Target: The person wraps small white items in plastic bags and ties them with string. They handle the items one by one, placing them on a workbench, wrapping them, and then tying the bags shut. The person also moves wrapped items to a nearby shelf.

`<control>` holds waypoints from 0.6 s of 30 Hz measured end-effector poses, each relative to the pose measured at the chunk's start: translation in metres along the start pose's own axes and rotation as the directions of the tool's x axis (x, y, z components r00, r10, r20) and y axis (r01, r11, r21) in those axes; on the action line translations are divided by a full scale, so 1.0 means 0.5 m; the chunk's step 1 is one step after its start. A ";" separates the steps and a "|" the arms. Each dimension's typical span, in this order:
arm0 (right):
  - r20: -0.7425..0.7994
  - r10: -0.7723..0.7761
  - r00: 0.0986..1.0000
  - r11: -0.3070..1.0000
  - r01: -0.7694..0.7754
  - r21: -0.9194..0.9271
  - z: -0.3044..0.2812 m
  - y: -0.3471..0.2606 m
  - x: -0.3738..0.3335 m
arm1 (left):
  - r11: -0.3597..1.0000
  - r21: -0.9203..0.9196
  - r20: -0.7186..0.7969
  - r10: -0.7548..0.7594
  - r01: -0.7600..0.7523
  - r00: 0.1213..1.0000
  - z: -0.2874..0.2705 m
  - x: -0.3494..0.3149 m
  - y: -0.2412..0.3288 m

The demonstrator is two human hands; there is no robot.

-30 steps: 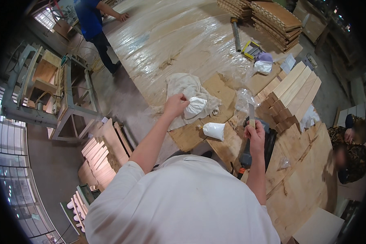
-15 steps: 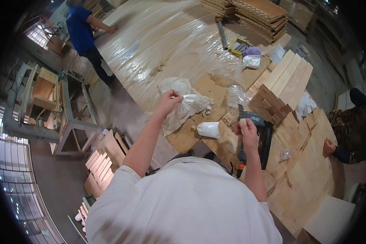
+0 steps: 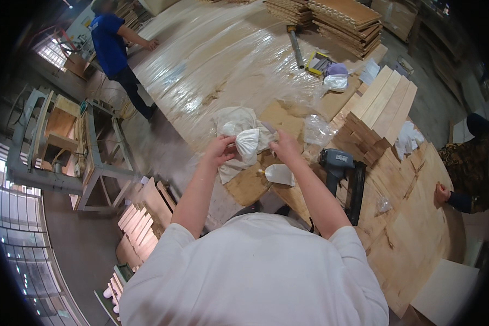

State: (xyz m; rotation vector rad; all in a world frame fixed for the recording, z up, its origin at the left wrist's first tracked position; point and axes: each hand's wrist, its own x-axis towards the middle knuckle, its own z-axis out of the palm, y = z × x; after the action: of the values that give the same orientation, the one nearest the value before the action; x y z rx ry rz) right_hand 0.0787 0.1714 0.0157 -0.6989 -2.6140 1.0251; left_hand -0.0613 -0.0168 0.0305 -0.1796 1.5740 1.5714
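Observation:
My left hand (image 3: 221, 151) is closed on a white plastic bag (image 3: 248, 144) with a gathered, pleated surface. It is above a crumpled off-white cloth (image 3: 228, 173) at the table's near corner. My right hand (image 3: 286, 148) grips a flat, grey, blade-like tool (image 3: 268, 127), its end pointing up and left toward the bag; the rest is hidden in the hand. Beneath my right wrist lies another white bag (image 3: 280, 175), partly covered. To the right of my right forearm, a grey and black nail gun (image 3: 338, 162) rests on the wood.
Plastic film (image 3: 201, 70) covers the large table surface ahead. Stacked wooden strips (image 3: 383, 103) and clear plastic (image 3: 318, 130) are to the right. A hammer-like tool (image 3: 296, 48) lies farther back. One person (image 3: 107, 41) stands far left; another person's hand (image 3: 442, 193) is at the right edge.
My right hand has moved left from beside the nail gun to near the bag, bringing the blade-like tool along. My left hand has lowered slightly, and the bag now hangs more toward the right.

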 end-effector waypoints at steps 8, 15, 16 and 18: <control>0.175 0.142 0.974 0.955 -0.088 -0.284 0.013 0.017 0.028 | 0.965 0.153 -0.191 0.240 -0.212 0.952 -0.069 -0.009 -0.025; 0.104 0.200 0.974 0.963 -0.175 -0.205 0.006 0.023 0.028 | 0.958 -0.282 -0.265 -0.019 -0.059 0.964 -0.131 -0.034 -0.048; 0.101 0.194 0.976 0.966 -0.171 -0.195 0.004 0.021 0.027 | 0.951 -0.302 -0.294 -0.024 -0.069 0.955 -0.141 -0.032 -0.054; 0.116 0.158 0.981 0.978 -0.139 -0.156 0.007 -0.001 0.023 | 0.936 -0.328 -0.246 0.049 -0.131 0.968 -0.193 -0.033 -0.078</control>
State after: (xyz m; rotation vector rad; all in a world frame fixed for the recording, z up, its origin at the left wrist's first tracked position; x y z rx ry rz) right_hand 0.0675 0.1751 0.0140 -0.9042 -2.8067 0.9529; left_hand -0.0711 -0.1153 -0.0059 -0.5068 1.4881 1.9498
